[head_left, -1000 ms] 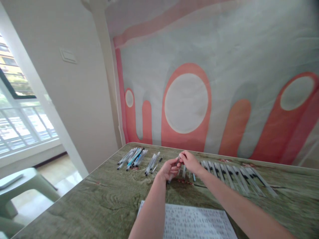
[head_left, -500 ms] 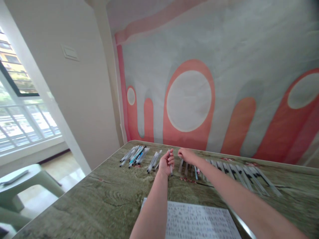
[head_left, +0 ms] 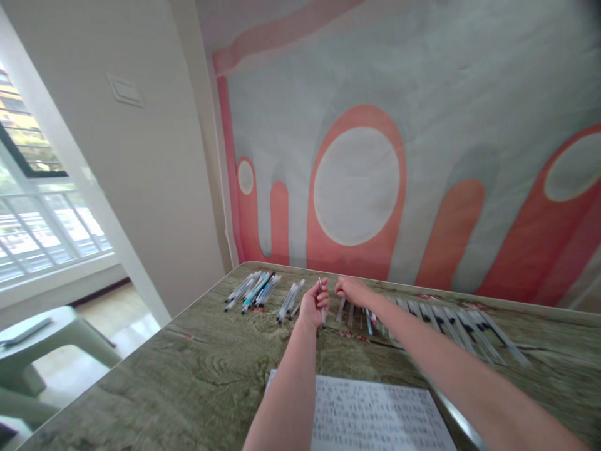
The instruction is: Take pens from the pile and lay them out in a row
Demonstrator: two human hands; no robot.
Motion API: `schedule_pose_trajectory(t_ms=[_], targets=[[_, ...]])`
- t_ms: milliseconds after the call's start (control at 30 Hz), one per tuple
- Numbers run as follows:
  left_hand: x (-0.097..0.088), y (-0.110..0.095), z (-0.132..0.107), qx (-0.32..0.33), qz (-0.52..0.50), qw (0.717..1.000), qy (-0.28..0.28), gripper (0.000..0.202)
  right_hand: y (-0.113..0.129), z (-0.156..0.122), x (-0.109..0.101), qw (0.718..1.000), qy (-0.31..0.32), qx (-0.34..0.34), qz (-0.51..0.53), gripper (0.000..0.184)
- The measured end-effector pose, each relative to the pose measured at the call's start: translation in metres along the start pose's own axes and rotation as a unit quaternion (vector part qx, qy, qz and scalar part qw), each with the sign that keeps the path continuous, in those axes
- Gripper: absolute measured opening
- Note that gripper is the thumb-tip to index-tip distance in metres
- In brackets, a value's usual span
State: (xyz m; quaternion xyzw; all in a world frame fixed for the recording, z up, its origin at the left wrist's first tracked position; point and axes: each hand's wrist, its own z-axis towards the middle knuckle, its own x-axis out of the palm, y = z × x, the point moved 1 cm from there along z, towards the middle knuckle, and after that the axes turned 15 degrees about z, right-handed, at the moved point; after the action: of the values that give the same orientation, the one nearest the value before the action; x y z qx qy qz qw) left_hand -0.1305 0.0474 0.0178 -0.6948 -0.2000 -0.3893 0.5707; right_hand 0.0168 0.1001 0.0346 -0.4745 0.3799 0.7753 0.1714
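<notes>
My left hand is closed round a clear pen that stands nearly upright above the table. My right hand reaches a little further, fingers curled, resting at the near end of a row of pens that lie side by side to the right. What those fingers pinch, if anything, is hidden. Two bundles of pens lie to the left: a larger one with blue pens and a smaller clear one.
A sheet of paper with printed text lies at the near table edge between my forearms. A pale green plastic stool stands on the floor at left by the window. A painted wall rises right behind the table.
My hands, joined on one pen a second ago, have come apart. The left keeps the pen and has turned it upright; the right has moved to the row of pens.
</notes>
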Motion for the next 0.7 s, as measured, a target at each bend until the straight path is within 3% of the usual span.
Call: schedule_pose_trajectory(t_ms=[167,300,467,700], targets=[[-0.001,0.001,0.003,0.003,-0.018,1.0,-0.002,0.017,0.009,-0.008,-0.008,0.997,-0.065,0.003,0.043,0.019],[0.001,0.001,0.004,0.035,-0.023,0.999,-0.032,0.015,0.027,-0.029,0.001,0.989,-0.106,0.028,0.101,0.035],[0.006,-0.001,0.001,0.079,-0.033,0.996,-0.031,0.015,0.055,-0.063,0.026,0.925,-0.027,0.103,0.365,0.044],[0.015,-0.002,-0.003,0.091,0.011,0.995,-0.048,0.017,0.067,-0.08,0.033,0.875,-0.044,0.128,0.466,0.034]])
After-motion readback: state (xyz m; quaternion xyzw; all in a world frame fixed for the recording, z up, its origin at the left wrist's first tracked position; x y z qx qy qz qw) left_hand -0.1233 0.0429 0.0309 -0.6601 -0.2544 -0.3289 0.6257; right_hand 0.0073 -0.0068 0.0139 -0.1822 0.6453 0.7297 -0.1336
